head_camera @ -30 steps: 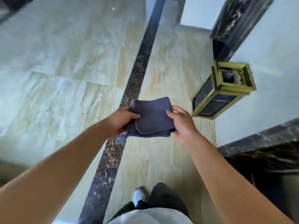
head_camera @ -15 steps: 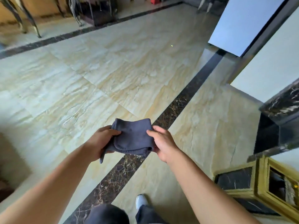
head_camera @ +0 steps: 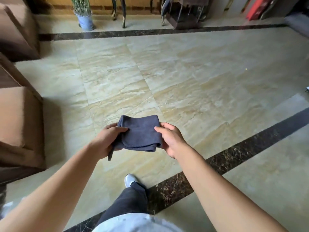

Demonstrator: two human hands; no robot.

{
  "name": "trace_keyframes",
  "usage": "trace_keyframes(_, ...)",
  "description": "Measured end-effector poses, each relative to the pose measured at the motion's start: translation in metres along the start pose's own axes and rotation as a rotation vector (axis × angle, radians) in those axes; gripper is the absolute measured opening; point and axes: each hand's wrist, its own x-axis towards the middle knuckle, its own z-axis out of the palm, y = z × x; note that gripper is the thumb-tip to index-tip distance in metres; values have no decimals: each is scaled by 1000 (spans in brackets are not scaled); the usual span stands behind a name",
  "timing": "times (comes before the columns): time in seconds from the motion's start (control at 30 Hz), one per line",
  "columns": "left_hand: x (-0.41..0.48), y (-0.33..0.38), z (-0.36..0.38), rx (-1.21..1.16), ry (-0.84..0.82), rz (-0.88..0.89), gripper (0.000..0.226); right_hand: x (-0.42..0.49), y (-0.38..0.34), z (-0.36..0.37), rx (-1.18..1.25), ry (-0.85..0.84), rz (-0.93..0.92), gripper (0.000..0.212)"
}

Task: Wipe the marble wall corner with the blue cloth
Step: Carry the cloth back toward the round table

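Note:
A folded dark blue cloth [head_camera: 140, 133] is held flat in front of me at waist height above the beige marble floor. My left hand [head_camera: 107, 139] grips its left edge, thumb on top, and a loose corner of cloth hangs below that hand. My right hand [head_camera: 170, 139] pinches the right edge, thumb on top and fingers underneath. No marble wall corner is in view at this moment.
Brown sofas [head_camera: 20, 121] stand along the left. A potted plant [head_camera: 84, 15], table legs and a dark stand [head_camera: 184, 17] line the far wall. Dark marble strips [head_camera: 242, 148] cross the floor. My grey shoe [head_camera: 130, 180] steps forward below the cloth.
The view has swung left, away from the dark marble wall and the gold bin, onto the open room. Both hands still hold the cloth the same way.

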Motion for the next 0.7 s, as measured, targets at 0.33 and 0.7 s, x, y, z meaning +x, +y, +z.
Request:
trace_keyframes(0.33, 137, 145, -145, -180, 195, 17, 22, 167, -143, 195, -182, -244, 29, 11)
trace_keyframes(0.7, 299, 278, -329, -421, 407, -7, 29, 375, -256, 458, -390, -488, 138, 16)
